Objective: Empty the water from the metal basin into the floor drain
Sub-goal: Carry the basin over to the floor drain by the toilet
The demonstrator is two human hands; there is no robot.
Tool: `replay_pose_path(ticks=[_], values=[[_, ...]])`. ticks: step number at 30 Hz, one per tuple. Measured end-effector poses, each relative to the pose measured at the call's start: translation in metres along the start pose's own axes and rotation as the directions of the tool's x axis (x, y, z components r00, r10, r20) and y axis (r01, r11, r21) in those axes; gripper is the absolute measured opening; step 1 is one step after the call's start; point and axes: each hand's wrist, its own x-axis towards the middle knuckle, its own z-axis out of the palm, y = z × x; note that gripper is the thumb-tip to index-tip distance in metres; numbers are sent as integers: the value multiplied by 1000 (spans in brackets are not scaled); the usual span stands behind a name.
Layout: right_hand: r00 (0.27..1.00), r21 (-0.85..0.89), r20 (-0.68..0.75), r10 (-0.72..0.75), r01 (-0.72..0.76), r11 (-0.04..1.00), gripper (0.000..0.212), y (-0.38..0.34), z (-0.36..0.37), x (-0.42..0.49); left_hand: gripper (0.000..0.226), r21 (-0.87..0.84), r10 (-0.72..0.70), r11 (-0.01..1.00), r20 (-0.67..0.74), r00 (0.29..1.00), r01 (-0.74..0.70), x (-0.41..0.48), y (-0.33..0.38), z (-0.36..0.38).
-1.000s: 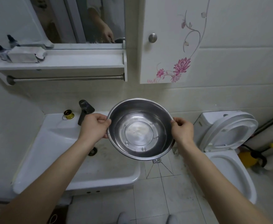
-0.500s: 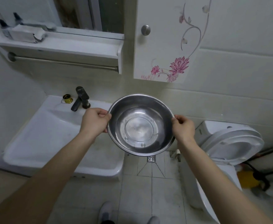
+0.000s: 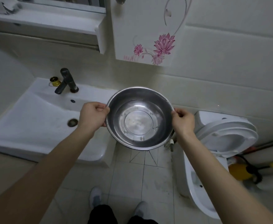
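Observation:
A round metal basin [image 3: 139, 118] with shallow clear water in it hangs level in the air between the sink and the toilet. My left hand [image 3: 93, 116] grips its left rim and my right hand [image 3: 183, 121] grips its right rim. The floor drain is hidden under the basin; only the diagonal tile cuts [image 3: 143, 156] that slope toward it show just below the basin's near edge.
A white sink [image 3: 35, 125] with a dark tap [image 3: 67, 81] stands at the left. A white toilet [image 3: 219, 143] with its lid up is at the right, a yellow object [image 3: 240, 172] behind it. A wall cabinet [image 3: 148, 29] hangs above. My feet [image 3: 95, 198] stand on the tiled floor.
The view has tilted down and shifted right, so the sink has slid left and my feet show. The basin stays held in both hands and now covers the drain.

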Motion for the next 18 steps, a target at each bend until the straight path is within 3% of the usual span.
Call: replay_pose_path(ticks=[6, 18], values=[[999, 5, 17, 51, -51, 999, 23, 23, -10, 13, 20, 9, 6, 1000, 5, 1000, -6, -3, -11, 25], [992, 25, -45, 118, -117, 993, 31, 54, -6, 31, 12, 37, 68, 997, 72, 995, -70, 25, -28, 59]])
